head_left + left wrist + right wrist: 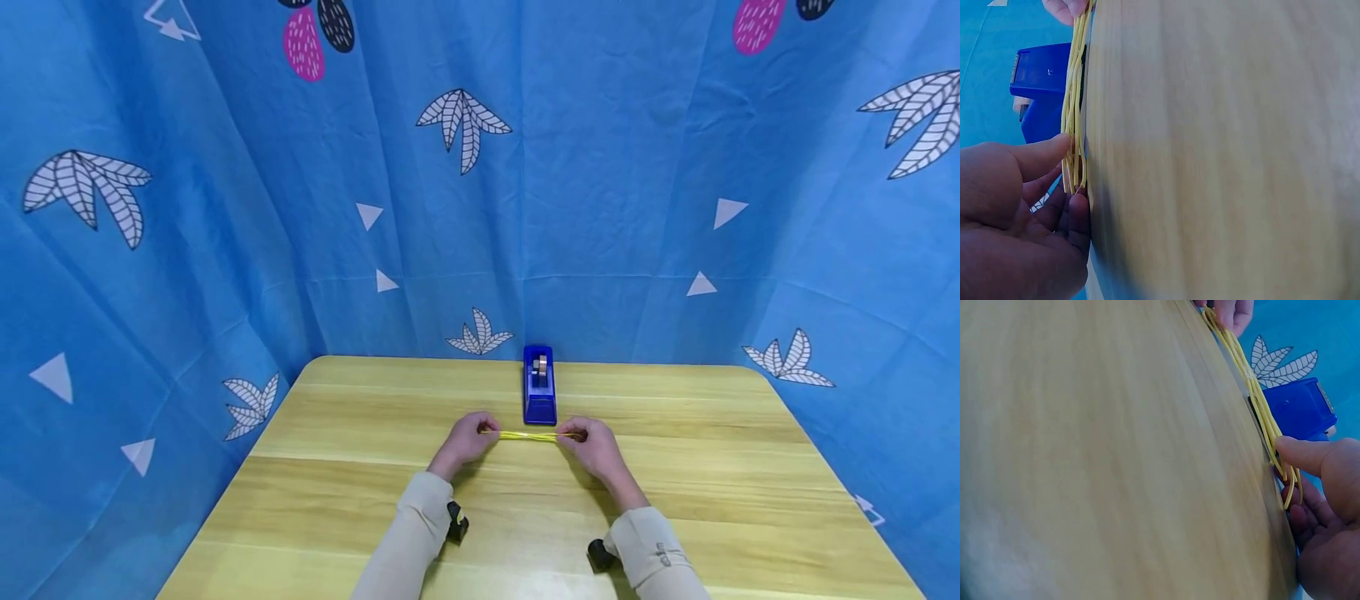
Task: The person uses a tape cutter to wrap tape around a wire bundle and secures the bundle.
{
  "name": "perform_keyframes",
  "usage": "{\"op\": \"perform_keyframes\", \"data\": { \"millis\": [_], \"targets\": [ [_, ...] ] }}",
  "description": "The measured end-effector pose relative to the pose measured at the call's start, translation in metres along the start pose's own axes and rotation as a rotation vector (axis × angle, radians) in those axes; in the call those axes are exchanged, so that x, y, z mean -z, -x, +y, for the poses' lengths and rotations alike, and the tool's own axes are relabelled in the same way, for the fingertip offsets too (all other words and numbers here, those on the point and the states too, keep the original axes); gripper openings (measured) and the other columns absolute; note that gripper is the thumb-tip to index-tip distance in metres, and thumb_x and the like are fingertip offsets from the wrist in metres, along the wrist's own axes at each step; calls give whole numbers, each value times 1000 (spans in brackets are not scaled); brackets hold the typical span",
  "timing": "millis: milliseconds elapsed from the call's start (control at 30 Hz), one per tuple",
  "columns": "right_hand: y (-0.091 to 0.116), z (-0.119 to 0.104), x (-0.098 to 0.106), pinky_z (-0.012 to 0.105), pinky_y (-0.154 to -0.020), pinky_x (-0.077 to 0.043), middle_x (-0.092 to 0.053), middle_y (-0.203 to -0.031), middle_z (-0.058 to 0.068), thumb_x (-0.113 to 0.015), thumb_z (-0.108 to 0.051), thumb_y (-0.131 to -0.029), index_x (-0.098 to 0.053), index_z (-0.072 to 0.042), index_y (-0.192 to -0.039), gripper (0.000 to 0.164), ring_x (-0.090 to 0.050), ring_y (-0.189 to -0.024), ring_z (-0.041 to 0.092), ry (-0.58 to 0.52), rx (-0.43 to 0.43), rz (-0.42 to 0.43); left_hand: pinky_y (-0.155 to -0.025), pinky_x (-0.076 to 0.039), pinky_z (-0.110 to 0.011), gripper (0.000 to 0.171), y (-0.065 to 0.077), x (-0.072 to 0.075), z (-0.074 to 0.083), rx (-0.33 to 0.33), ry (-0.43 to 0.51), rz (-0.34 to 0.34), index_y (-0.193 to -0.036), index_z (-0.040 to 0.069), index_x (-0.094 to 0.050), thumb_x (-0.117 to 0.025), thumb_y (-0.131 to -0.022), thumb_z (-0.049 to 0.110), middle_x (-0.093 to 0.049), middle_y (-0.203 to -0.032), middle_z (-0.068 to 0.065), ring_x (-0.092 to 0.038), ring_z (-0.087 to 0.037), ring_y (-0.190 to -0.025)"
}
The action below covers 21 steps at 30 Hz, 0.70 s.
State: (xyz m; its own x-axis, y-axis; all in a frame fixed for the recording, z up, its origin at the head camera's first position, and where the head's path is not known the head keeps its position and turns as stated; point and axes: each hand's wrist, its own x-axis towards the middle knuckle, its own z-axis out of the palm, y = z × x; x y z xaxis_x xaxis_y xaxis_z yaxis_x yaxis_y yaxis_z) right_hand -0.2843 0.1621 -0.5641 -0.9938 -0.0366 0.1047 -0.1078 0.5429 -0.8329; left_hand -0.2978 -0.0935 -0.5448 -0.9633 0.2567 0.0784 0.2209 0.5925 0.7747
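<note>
A bundle of thin yellow cord (527, 436) is stretched sideways between both hands, just in front of a blue tape dispenser (540, 396). My left hand (474, 437) pinches its left end between thumb and fingers. At the other end, my right hand (592, 446) pinches the cord the same way. Several parallel strands (1072, 94) show in the left wrist view, with loose tips by the left fingers. In the right wrist view, strands of the cord (1266, 415) curl beyond the right thumb. A pale, shiny spot marks the bundle's middle; whether it is tape I cannot tell.
The tape dispenser stands upright near the back edge of the wooden table (337, 467), with small rolls in its top. Behind the table and along both sides hangs a blue patterned curtain (600, 208). Dark wrist devices (456, 523) sit below the sleeves.
</note>
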Motion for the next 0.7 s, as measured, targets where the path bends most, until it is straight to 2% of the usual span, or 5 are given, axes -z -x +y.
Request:
{"op": "perform_keyframes", "data": {
  "millis": [167,333,500,700],
  "targets": [
    [1,2,-1,28,-77,-53,-76,-97,7,-75,-5,-93,-78,-7,-98,6,-64,-85,14,-6,2,4,-79,-51,-29,8,1,1,1,15,23,-23,-100,-1,-70,-65,-95,-2,-67,-94,-10,-57,-16,-86],
    [2,2,-1,30,-79,-54,-76,-103,9,-75,-5,-93,-79,-6,-101,8,-66,-90,18,3,16,11,-79,-50,-28,9,3,1,1,-2,11,-22,-100,-2,-70,-65,-93,-5,-68,-94,-12,-57,-16,-86],
    [3,1,-1,31,-79,-53,-72,-109,13,-75,-6,-93,-79,-6,-103,11,-64,-93,22,18,7,13,-76,-49,-25,10,3,1,0,3,44,-28,-101,-3,-69,-65,-93,-5,-68,-94,-13,-57,-15,-85],
    [2,1,-1,35,-81,-55,-71,-109,14,-76,-5,-93,-80,-6,-104,12,-64,-95,25,46,31,21,-76,-51,-25,9,3,2,0,-9,29,-20,-102,-4,-69,-65,-94,-4,-68,-93,-12,-58,-14,-84]
  ]
}}
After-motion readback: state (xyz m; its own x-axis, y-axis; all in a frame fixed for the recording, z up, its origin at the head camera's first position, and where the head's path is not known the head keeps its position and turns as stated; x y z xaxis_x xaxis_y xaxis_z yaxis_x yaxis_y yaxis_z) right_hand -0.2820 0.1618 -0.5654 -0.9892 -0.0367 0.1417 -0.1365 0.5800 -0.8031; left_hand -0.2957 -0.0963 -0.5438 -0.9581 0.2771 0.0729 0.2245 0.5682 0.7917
